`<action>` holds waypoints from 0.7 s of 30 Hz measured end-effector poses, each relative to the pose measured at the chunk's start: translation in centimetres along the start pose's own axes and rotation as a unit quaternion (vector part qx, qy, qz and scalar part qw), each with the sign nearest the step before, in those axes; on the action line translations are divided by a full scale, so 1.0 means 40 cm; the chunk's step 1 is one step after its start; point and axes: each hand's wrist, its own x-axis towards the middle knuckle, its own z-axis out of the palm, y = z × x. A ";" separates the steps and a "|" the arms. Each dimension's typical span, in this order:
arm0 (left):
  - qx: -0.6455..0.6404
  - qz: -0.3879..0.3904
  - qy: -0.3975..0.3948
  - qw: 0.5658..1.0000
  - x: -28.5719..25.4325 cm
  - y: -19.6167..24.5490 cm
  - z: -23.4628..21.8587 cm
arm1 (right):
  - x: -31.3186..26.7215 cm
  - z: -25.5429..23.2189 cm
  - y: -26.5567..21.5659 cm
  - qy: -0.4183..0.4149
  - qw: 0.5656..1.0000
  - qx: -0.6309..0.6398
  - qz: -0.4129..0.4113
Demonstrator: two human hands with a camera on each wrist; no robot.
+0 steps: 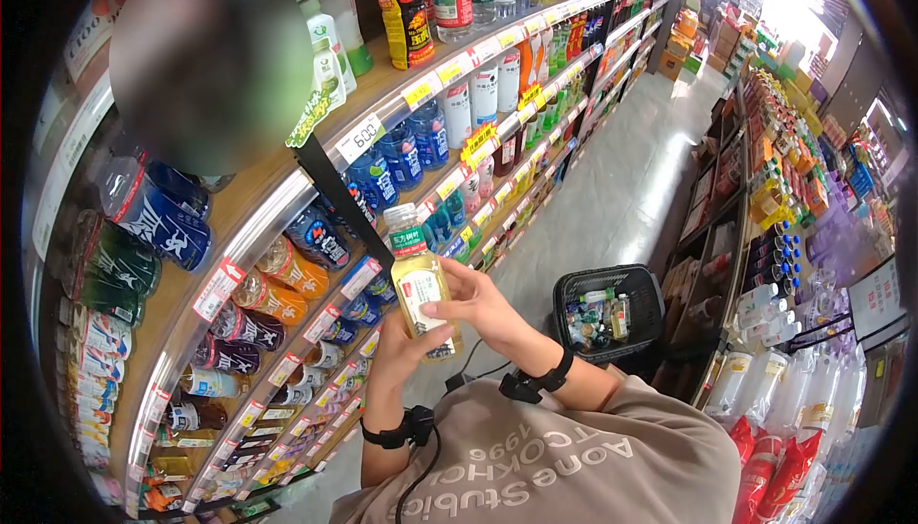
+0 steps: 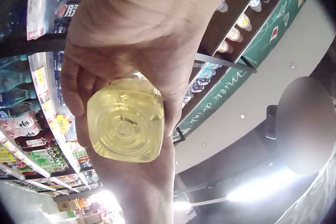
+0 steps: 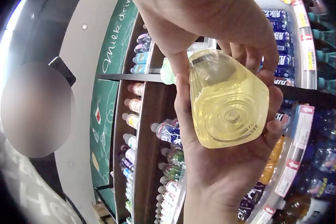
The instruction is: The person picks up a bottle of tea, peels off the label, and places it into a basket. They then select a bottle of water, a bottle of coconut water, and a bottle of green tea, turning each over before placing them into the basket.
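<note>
A clear bottle of pale yellow drink (image 1: 421, 290), with a green and white label and a white cap, is held nearly upright in front of the shelves. My left hand (image 1: 400, 347) grips its lower part, the thumb across the front. Around its middle, from the other side, my right hand (image 1: 481, 306) holds it with the thumb on the label. Both wrist views look at the base of the bottle (image 2: 126, 124) (image 3: 228, 103), with the fingers of both hands curled around its sides.
Curved shelves (image 1: 273, 204) full of drink bottles rise at the left. A black basket (image 1: 609, 280) with several bottles stands on the floor (image 1: 574, 208) at the right. Beyond it, another shelf of goods (image 1: 775, 189) lines the aisle.
</note>
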 end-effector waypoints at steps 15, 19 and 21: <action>0.027 -0.046 0.016 0.998 -0.008 0.010 -0.019 | 0.024 0.006 0.013 -0.004 1.000 0.004 -0.006; 0.010 0.004 0.054 0.998 -0.035 0.054 -0.018 | 0.042 0.046 0.005 -0.043 0.999 0.011 -0.019; 0.032 0.018 0.077 0.996 -0.061 0.067 -0.037 | 0.046 0.078 0.008 -0.067 0.997 0.012 -0.025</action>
